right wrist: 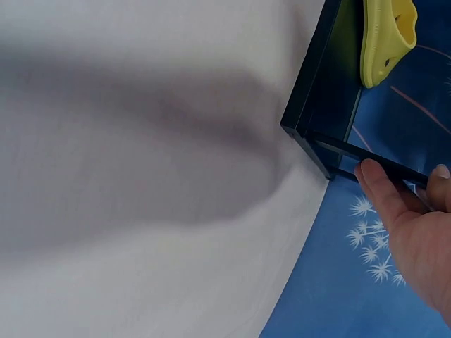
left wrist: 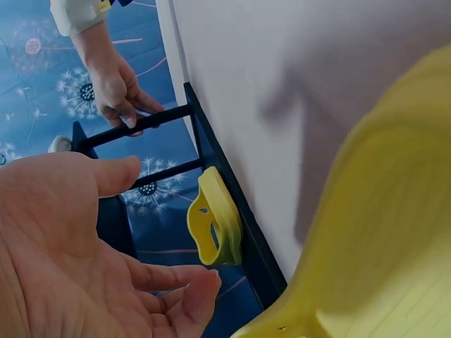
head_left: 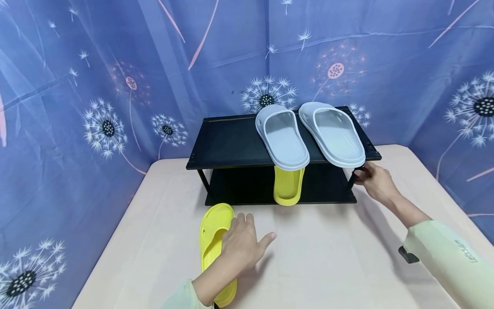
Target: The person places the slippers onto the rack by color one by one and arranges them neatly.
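Observation:
A two-tier black shoe rack (head_left: 231, 141) stands at the back of the table. My right hand (head_left: 378, 182) holds its right front post (right wrist: 394, 169), thumb and fingers on either side. Two pale blue clogs (head_left: 287, 143) sit side by side on the upper shelf, toes to the back. On the lower shelf is one yellow clog (head_left: 288, 189), its front part hidden under the top board in the head view. Another yellow clog (head_left: 218, 219) lies on the table in front of the rack. Over its right side hovers my left hand (head_left: 241, 246), fingers extended, thumb spread, holding nothing.
A pale cloth covers the table (head_left: 328, 257). Blue dandelion-print curtains (head_left: 216, 51) close in the back and both sides. The left part of the rack's upper shelf shows bare black board.

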A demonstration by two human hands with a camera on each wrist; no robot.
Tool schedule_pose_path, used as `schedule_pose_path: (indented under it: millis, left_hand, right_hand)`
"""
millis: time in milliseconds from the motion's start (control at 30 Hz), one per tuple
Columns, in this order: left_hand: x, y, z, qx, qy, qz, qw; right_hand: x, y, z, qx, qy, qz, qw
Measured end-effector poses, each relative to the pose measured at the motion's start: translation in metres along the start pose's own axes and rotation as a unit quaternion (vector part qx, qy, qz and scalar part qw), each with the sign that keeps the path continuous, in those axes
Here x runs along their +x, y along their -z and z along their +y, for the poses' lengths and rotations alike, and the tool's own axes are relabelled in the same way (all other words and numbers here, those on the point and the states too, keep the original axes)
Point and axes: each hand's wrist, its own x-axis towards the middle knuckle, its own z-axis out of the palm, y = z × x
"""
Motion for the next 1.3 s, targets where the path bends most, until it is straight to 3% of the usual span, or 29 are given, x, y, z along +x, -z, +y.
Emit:
schedule_pose_path:
  millis: [267, 467, 900, 1300]
  left_hand:
    - [-0.012, 0.001, -0.006, 0.015, -0.014, 0.030, 0.9993]
    - [-0.022, -0.002, -0.012, 0.021, 0.006, 0.035, 0.9992]
    - [-0.039, -0.012, -0.031, 0.107, 0.022, 0.068, 0.9917]
    - [-0.047, -0.017, -0.040, 0.148, 0.048, 0.060, 0.9860]
  right_hand:
    - [0.000, 0.001, 0.000, -0.001, 0.004, -0.002, 1.000]
    - [-0.001, 0.001, 0.000, -0.012, 0.005, -0.003, 1.000]
    - [-0.001, 0.000, 0.001, -0.001, 0.002, -0.005, 1.000]
    - [-0.001, 0.001, 0.000, 0.009, 0.002, -0.007, 1.000]
